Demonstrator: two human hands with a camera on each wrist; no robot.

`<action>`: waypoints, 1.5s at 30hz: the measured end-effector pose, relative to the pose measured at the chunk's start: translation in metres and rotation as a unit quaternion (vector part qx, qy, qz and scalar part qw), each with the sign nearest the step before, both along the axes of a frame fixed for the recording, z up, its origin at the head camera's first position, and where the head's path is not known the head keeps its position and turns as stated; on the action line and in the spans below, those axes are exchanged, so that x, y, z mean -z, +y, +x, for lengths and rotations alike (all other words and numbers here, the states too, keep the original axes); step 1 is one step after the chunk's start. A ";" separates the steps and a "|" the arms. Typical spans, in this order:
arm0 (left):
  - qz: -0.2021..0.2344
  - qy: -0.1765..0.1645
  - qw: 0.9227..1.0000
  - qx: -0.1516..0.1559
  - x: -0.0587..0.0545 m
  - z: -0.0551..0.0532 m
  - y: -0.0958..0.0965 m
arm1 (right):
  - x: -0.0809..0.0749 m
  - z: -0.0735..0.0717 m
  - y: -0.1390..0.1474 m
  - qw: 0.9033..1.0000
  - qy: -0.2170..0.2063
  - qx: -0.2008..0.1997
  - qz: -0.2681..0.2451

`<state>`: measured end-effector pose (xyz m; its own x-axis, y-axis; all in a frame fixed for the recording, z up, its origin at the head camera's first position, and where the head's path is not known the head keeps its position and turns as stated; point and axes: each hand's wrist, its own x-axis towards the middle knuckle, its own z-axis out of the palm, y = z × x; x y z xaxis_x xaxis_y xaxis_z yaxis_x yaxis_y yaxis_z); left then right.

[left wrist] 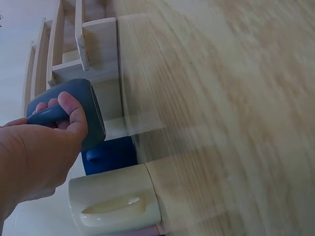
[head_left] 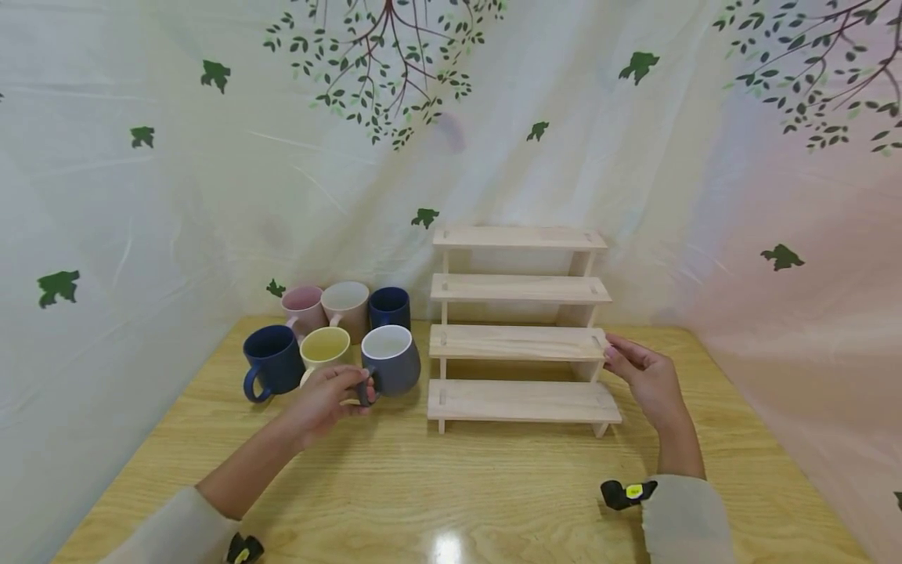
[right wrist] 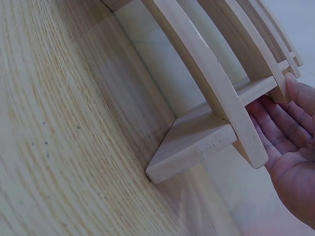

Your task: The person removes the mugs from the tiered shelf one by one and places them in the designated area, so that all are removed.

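Note:
My left hand (head_left: pixel 331 403) grips the handle of a grey-blue mug (head_left: pixel 395 368) with a white inside. In the left wrist view the fingers curl through the handle, and the mug's base appears raised off the table. To the right stands a light wooden four-step shelf (head_left: pixel 517 399). With thumb and fingers, my right hand (head_left: pixel 651 384) pinches the right end of its second step from the bottom. The right wrist view shows the thumb on that step's edge and the other fingers beneath it. Beside the left hand is a yellow mug (head_left: pixel 326 345), partly hidden by it.
A dark blue mug (head_left: pixel 273 360) stands at the left of the group. Behind are a pink mug (head_left: pixel 304 307), a whitish mug (head_left: pixel 347 305) and another dark blue mug (head_left: pixel 390 307). The wooden table (head_left: pixel 423 486) meets a leaf-printed curtain (head_left: pixel 352 188) at the back.

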<state>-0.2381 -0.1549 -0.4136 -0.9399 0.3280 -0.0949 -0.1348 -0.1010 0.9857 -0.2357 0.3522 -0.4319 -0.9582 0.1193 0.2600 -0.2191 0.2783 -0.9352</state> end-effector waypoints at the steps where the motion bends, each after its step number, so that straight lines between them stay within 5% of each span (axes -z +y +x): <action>1: 0.000 -0.001 1.000 -0.002 0.002 -0.001 0.001 | 0.000 0.000 0.000 1.000 -0.001 0.000 0.000; 16: 0.016 -0.018 0.999 -0.022 0.016 -0.006 0.004 | 0.003 0.000 -0.001 1.000 0.001 -0.006 -0.009; 45: 0.014 -0.040 0.998 -0.046 0.022 -0.011 0.001 | 0.001 0.000 0.000 1.000 0.003 -0.001 0.005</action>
